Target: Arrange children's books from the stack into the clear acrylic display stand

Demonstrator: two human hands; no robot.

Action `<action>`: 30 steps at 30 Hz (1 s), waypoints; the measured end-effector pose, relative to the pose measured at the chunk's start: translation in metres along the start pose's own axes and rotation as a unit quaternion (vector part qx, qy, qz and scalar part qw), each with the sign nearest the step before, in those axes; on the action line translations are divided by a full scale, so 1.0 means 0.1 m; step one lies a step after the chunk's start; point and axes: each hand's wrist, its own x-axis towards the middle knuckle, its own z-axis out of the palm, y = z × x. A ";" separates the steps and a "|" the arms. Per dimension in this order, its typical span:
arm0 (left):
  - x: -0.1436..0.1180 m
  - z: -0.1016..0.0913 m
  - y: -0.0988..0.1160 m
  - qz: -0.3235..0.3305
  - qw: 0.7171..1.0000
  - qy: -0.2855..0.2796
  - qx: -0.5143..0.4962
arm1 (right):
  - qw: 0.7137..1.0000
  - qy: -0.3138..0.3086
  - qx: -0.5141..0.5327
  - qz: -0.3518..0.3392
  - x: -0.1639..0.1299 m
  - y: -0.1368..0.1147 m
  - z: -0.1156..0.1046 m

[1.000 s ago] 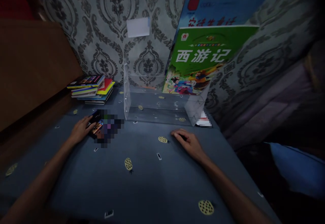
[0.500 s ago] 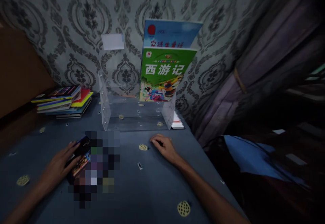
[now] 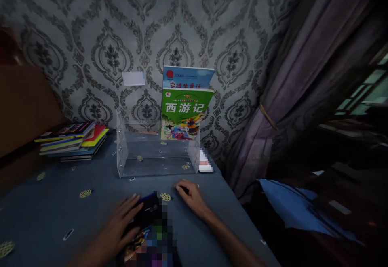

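Observation:
My left hand (image 3: 119, 223) lies on a dark, colourful book (image 3: 142, 226) on the blue patterned table cloth (image 3: 54, 214), fingers spread along its left edge; part of the book is blurred out. My right hand (image 3: 189, 194) rests palm down on the cloth just right of the book, fingers curled, holding nothing. Behind both hands stands a clear acrylic rack (image 3: 151, 154) with a green book (image 3: 183, 113) and a blue book (image 3: 188, 79) upright in its right end.
A stack of several books (image 3: 72, 139) lies at the back left by a brown board (image 3: 24, 105). Patterned wallpaper (image 3: 91, 28) backs the table. A purple curtain (image 3: 281, 97) and blue cloth (image 3: 291, 206) are to the right, past the table edge.
My left hand has slid the dark book rightward and nearer, close to my right hand. The camera has turned right and pulled back, so rack and stack look smaller.

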 end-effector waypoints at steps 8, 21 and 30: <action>0.83 0.35 0.45 0.010 0.988 -0.105 -0.108 | 1.000 0.015 -0.004 -0.017 -0.05 -0.01 0.01; 2.73 -1.09 -0.38 -0.109 0.911 0.286 -0.276 | 0.937 0.328 0.083 -0.089 1.09 -0.47 -1.21; 3.21 -1.09 -0.43 -0.033 0.888 0.294 -0.352 | 0.906 0.331 0.209 -0.164 2.03 -1.00 -1.84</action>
